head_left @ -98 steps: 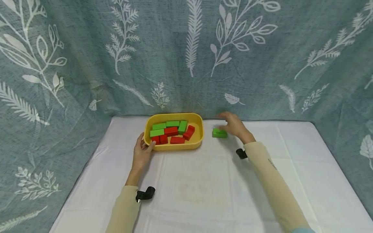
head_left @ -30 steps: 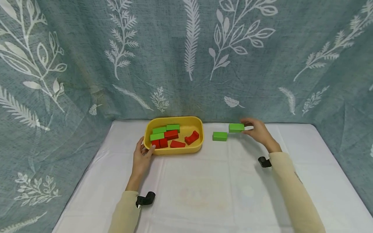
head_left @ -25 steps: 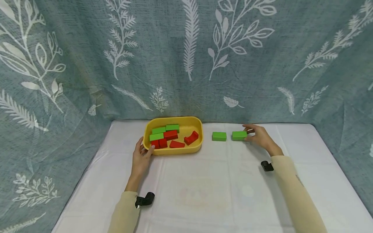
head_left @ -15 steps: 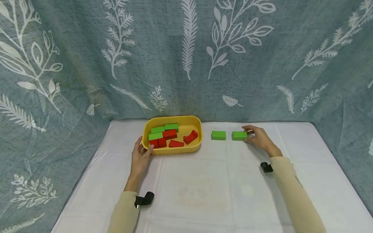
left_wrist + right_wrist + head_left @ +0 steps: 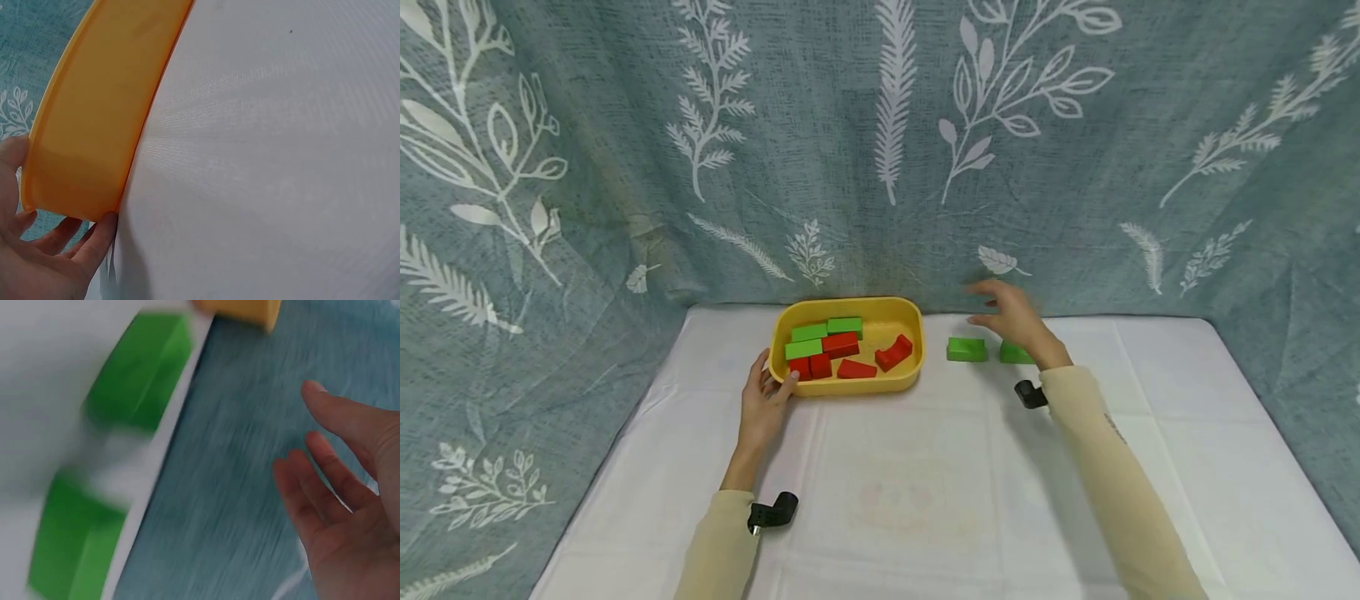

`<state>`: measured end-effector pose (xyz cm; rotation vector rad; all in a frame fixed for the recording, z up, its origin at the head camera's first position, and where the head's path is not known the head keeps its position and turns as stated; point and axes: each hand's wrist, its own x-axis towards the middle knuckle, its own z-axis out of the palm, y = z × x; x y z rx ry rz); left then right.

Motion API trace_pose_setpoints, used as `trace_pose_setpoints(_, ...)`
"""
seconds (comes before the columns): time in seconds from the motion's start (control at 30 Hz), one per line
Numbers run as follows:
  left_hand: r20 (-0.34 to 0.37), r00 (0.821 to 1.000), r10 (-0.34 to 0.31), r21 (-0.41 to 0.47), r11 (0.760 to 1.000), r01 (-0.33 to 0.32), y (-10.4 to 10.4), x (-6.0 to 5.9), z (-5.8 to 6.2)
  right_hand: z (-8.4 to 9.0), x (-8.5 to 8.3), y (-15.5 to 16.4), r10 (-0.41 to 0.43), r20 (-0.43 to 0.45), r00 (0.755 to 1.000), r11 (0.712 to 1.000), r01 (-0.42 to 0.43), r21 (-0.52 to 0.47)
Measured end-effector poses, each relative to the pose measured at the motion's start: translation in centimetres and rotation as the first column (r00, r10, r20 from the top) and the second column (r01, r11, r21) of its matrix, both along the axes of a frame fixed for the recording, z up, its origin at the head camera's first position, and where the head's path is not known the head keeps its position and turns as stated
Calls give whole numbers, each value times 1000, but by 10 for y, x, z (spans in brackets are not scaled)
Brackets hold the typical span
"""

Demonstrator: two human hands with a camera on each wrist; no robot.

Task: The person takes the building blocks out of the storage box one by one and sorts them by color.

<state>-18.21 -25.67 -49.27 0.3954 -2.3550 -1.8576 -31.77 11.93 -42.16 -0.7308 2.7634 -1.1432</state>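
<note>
A yellow tray [image 5: 910,367] at the back of the white table holds several red and green blocks. My left hand [image 5: 765,402] rests against its near left corner [image 5: 75,206], fingers straight along the wall. Two green blocks lie to the right of the tray: one [image 5: 966,349] [image 5: 140,372] in full view, the other [image 5: 1013,353] [image 5: 72,547] partly hidden by my right hand. My right hand [image 5: 1011,314] [image 5: 340,506] hovers open above them, empty, fingers spread toward the tray.
A blue-grey leaf-print curtain [image 5: 880,142] hangs close behind the table and wraps both sides. A white cloth [image 5: 925,492] covers the table. Small black cameras sit on both wrists [image 5: 772,510] [image 5: 1028,394].
My right hand set the second green block down beside the first, let go, and has lifted and swung left toward the tray. The left hand has stayed on the tray.
</note>
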Motion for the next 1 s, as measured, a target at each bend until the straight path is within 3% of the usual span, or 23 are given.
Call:
trace_pose_setpoints(0.23, 4, 1000, 15, -3, 1000, -15, -2, 0, 0, -4, -11, -80, 106, 44, 993, 994, -107, 10)
trace_pose_setpoints(0.5, 0, 1000, 1, 13, 1000, -1, -3, -3, -1, -22, -10, -148, 160, 43, 986, 966, -166, 196)
trace_pose_setpoints(0.7, -4, 1000, -22, 18, 1000, 22, -2, -3, -2, -33, -6, -178, 124, -20, 992, 915, -107, 389)
trace_pose_setpoints(0.8, -14, 1000, -24, 13, 1000, 24, -1, -3, -1, -39, -5, -188, 118, -56, 991, 894, -81, 441)
trace_pose_setpoints(1.0, -8, 1000, -6, 8, 1000, 6, -4, 0, -1, -47, -7, -196, 113, -83, 990, 911, -70, 406)
